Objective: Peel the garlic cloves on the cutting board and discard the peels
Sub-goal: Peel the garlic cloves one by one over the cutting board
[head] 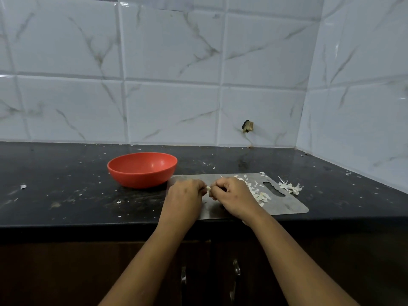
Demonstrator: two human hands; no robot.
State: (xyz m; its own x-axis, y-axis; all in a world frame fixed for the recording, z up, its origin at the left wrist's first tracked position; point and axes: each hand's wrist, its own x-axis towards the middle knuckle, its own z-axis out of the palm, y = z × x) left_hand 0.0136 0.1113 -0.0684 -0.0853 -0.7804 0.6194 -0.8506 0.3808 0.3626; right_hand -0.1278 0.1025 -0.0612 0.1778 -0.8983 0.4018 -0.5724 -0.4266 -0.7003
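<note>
You are pinching a small pale garlic clove (208, 189) between the curled fingertips of both hands: your left hand (184, 195) is gripping it from one side and your right hand (231, 195) is closing on it from the other, just above the flat grey metal cutting board (287, 206). Just beyond your right hand, thin white garlic peels (258, 193) are lying scattered on the board, up to its cut-out handle slot. Further out on that side, past the board's far corner, a small heap of white peels (289, 187) is sitting on the counter. Out past your left hand, a round red plastic bowl (142, 170) is standing beside the board's far edge; what shows of its inside is only smooth red plastic. Everything is resting on a black speckled stone countertop (66, 195) flecked with pale scraps. Behind it, white marble-patterned wall tiles (172, 111) are meeting in a corner, one with a broken dark hole (247, 126). Below your wrists, dark cabinet doors with metal handles (236, 270) are showing.
</note>
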